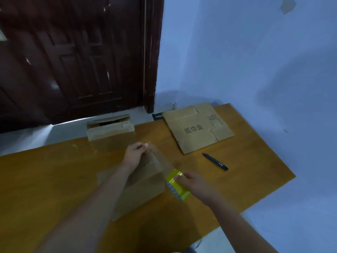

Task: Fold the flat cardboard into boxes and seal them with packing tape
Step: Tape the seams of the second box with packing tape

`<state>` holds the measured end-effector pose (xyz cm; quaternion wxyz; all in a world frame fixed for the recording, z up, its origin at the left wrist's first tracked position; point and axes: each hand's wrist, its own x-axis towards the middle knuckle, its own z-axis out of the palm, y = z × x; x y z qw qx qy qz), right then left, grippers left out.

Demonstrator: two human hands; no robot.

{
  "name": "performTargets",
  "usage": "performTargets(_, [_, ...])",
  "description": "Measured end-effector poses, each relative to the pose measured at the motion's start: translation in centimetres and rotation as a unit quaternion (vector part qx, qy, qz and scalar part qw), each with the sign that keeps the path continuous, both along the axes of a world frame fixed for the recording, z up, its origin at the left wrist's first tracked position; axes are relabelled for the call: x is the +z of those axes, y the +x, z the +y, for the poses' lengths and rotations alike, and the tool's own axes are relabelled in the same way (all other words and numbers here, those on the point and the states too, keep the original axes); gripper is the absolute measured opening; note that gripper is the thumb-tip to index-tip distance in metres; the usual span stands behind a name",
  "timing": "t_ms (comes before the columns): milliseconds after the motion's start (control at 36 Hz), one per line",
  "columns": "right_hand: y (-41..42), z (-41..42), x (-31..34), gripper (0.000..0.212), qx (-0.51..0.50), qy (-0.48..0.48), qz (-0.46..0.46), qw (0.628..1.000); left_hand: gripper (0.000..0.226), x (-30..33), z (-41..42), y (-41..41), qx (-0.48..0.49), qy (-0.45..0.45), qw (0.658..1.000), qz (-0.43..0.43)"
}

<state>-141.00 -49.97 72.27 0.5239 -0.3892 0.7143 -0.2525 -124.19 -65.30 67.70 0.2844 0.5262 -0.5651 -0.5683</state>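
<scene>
A folded cardboard box (145, 183) lies on the wooden table (54, 179) in front of me. My left hand (134, 154) pinches the free end of a clear strip of packing tape (160, 157) above the box's far edge. The strip runs down to a yellow tape roll (177, 185), which my right hand (195, 185) grips at the box's right side. My left forearm hides part of the box top.
A second box (111, 134), taped shut, stands at the table's far edge. A stack of flat cardboard (197, 127) lies at the back right, with a black pen-shaped tool (215, 161) in front of it. A dark door and a blue wall are behind.
</scene>
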Motion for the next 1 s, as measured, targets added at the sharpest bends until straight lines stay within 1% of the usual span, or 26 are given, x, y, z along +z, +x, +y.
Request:
performTargets(56, [-0.1, 0.4, -0.6, 0.024, -0.011, 0.007, 0.005, 1.000, 0.033, -0.6, 0.5, -0.3, 0.021, 0.003, 1.000, 0.007])
performTargets(167, [-0.1, 1.5, -1.3, 0.034, -0.015, 0.022, 0.003, 1.000, 0.036, -2.3, 1.0, -0.8, 0.038, -0.008, 0.999, -0.019])
performTargets(306, [-0.2, 2.5, -1.7, 0.019, -0.031, 0.024, -0.006, 0.999, 0.033, -2.6, 0.7, -1.6, -0.027, -0.010, 0.996, -0.089])
performTargets(361, [-0.1, 2.7, -1.8, 0.018, -0.035, 0.013, -0.016, 0.999, 0.035, -2.7, 0.8, -1.9, -0.045, -0.027, 0.991, -0.125])
performTargets(417, [0.0, 3.1, -1.8, 0.018, -0.036, 0.012, -0.020, 0.999, 0.036, -2.8, 1.1, -2.2, -0.048, -0.047, 0.988, -0.142])
performTargets(472, [0.1, 3.4, -1.9, 0.024, -0.039, 0.007, -0.028, 0.999, 0.038, -3.0, 1.5, -2.2, -0.040, -0.056, 0.988, -0.136])
performTargets(528, [0.2, 3.6, -2.1, 0.031, -0.051, 0.003, -0.044, 0.998, 0.039, -3.1, 1.7, -2.1, -0.025, -0.054, 0.992, -0.112])
performTargets(556, [0.3, 3.7, -2.2, 0.031, -0.058, 0.005, -0.053, 0.997, 0.039, -3.1, 1.8, -2.0, -0.020, -0.052, 0.993, -0.105])
performTargets(639, [0.8, 4.1, -2.4, 0.023, -0.084, 0.014, -0.093, 0.992, 0.039, -2.9, 2.4, -1.9, -0.005, -0.056, 0.993, -0.107])
performTargets(667, [1.0, 4.2, -2.6, 0.026, -0.092, 0.017, -0.101, 0.990, 0.039, -2.8, 2.6, -1.9, -0.001, -0.060, 0.991, -0.116])
performTargets(722, [1.5, 4.4, -2.9, 0.041, -0.101, 0.017, -0.109, 0.989, 0.039, -2.7, 3.1, -2.0, 0.004, -0.071, 0.988, -0.136])
performTargets(778, [2.0, 4.5, -3.2, 0.047, -0.100, 0.025, -0.103, 0.989, 0.039, -2.6, 3.5, -1.9, 0.008, -0.080, 0.987, -0.141])
performTargets(806, [2.2, 4.5, -3.3, 0.047, -0.094, 0.025, -0.102, 0.990, 0.038, -2.6, 3.7, -1.9, 0.012, -0.082, 0.987, -0.139])
performTargets(889, [2.8, 4.7, -3.2, 0.032, -0.074, 0.014, -0.127, 0.989, 0.037, -2.8, 4.0, -1.7, 0.036, -0.082, 0.988, -0.125])
performTargets(1000, [3.1, 4.8, -2.9, 0.023, -0.059, -0.004, -0.090, 0.994, 0.037, -3.0, 4.7, -1.5, 0.069, -0.079, 0.987, -0.123])
